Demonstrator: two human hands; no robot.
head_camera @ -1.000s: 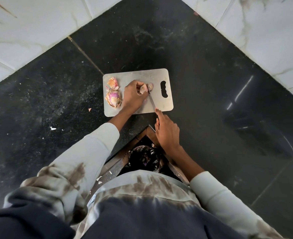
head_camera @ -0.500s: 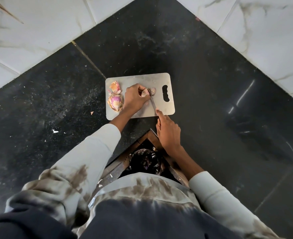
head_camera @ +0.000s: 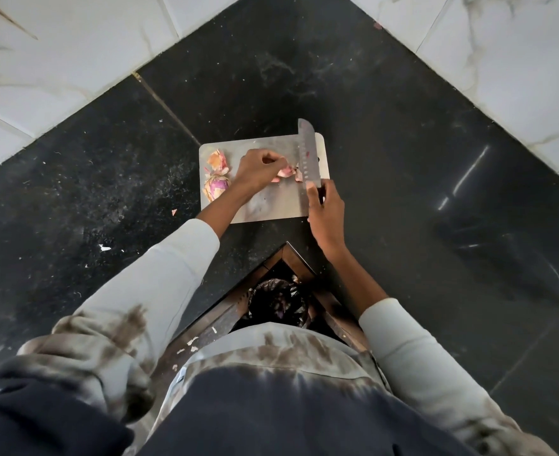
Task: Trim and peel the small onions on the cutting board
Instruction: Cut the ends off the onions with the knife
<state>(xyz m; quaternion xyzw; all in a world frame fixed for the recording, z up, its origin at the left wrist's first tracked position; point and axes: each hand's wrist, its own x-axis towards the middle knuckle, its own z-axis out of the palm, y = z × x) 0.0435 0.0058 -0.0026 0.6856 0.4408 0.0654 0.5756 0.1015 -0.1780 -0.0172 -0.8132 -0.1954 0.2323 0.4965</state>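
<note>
A steel cutting board [head_camera: 265,205] lies on the black counter. My left hand [head_camera: 260,169] pinches a small pink onion [head_camera: 285,172] at the board's middle. Just right of it, my right hand [head_camera: 326,213] grips a knife [head_camera: 307,149] whose flat blade points away from me over the board's right side. A small cut piece [head_camera: 298,175] sits against the blade. An unpeeled purple onion [head_camera: 217,187] and loose skins [head_camera: 218,161] lie on the board's left part.
The black stone counter [head_camera: 403,159] meets white marble wall tiles [head_camera: 74,44] at a corner. Below the counter edge, an open cabinet holds a bin with a dark bag [head_camera: 278,302]. Skin flakes [head_camera: 104,247] are scattered on the counter at left.
The knife has lifted off the onion and shifted right, its blade now turned flat and visible. My left hand has moved the onion slightly; a cut piece lies by the blade.
</note>
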